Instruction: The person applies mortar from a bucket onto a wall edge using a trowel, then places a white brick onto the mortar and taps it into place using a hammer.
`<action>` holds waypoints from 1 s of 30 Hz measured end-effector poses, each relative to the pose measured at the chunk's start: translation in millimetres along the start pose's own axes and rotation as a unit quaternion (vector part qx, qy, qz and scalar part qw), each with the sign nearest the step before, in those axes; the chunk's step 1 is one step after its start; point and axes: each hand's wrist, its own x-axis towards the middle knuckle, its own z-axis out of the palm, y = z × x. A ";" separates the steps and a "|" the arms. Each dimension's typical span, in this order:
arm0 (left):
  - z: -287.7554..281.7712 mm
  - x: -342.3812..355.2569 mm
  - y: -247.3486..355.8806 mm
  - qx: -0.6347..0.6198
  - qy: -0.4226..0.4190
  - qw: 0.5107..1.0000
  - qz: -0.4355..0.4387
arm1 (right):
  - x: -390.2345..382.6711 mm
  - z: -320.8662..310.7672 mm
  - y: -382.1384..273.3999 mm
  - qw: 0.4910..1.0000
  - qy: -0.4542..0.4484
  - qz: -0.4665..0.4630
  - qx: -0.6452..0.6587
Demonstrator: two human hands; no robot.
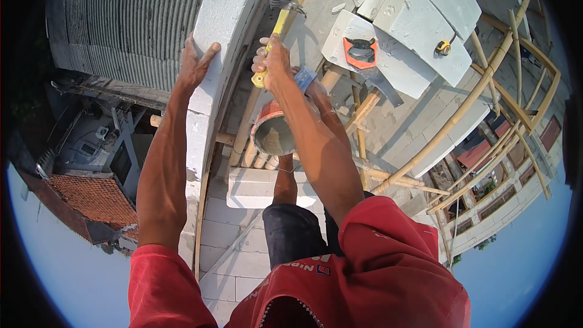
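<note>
High on top of a white block wall [209, 54], left hand [195, 64] laid flat with fingers spread wide against the outer face of the top block, thumb hooked over its upper edge, holding nothing. Just beside it, over the inner side of the wall, right hand [274, 61] closed in a fist around the yellow grip of a claw hammer [280, 21], metal head pointing up and away, near the wall edge but apart from it. Below the right forearm, a round bucket [271, 133] with orange rim and grey inside, standing on bamboo scaffold poles [364, 109]; cannot tell if touching the arm. Between hammer hand and bucket, a blue-grey item at the wrist, too blurred to name. Further right, a stack of loose white blocks [419, 18] resting on the scaffold level, with a hand saw [364, 54] with orange handle lying flat on one block and a small yellow tape measure [443, 47] on the next block, well apart from both hands. Under the bucket, one more white block [255, 188] lying across, near a bare knee in dark shorts. To the left of the wall, a grey corrugated roof [127, 18], and lower down an orange tiled roof [91, 197]. At the lower edge, red sleeves [388, 255] of the shirt.
</note>
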 end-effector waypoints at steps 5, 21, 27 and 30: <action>0.4 -0.8 -2.0 -0.012 0.001 1.000 0.003 | 2.3 14.9 6.2 1.000 -0.010 0.018 -0.013; -38.9 -42.7 -62.5 -0.017 0.057 0.996 0.065 | -129.0 29.8 -28.6 0.658 -0.033 -0.343 -0.669; -58.1 -144.5 -155.5 0.015 0.018 1.000 0.018 | -97.5 13.0 -11.7 0.467 -0.044 -0.350 -0.811; -50.8 -145.2 -164.4 -0.033 0.032 0.999 -0.022 | -128.1 10.3 10.7 0.502 -0.045 -0.384 -0.774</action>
